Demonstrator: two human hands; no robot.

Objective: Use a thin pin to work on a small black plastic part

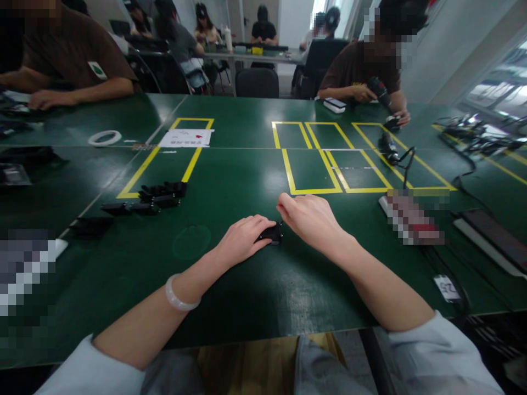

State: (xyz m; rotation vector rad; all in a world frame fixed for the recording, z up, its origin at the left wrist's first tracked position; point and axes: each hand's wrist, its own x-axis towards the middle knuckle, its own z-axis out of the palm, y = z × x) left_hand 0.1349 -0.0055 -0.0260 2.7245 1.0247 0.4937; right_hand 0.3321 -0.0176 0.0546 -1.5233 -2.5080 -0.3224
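Note:
A small black box-like part point(272, 236) rests on the green table point(247, 175) in front of me. My left hand point(246, 233) is closed around its left side, fingers over the top and thumb along the near side. Just right of it, my right hand point(310, 219) is closed in a pinch with the knuckles raised. A thin dark bit shows between its fingers and the part's right end. What that bit is, my fingers hide.
Several black parts point(158, 200) lie in a cluster to the left. Yellow tape outlines point(317, 192) mark the table beyond my hands. A paper sheet point(187, 138) and a white ring point(105, 138) lie farther back. Cables point(473, 137) spread at right. A co-worker point(360, 77) holds a dark tool.

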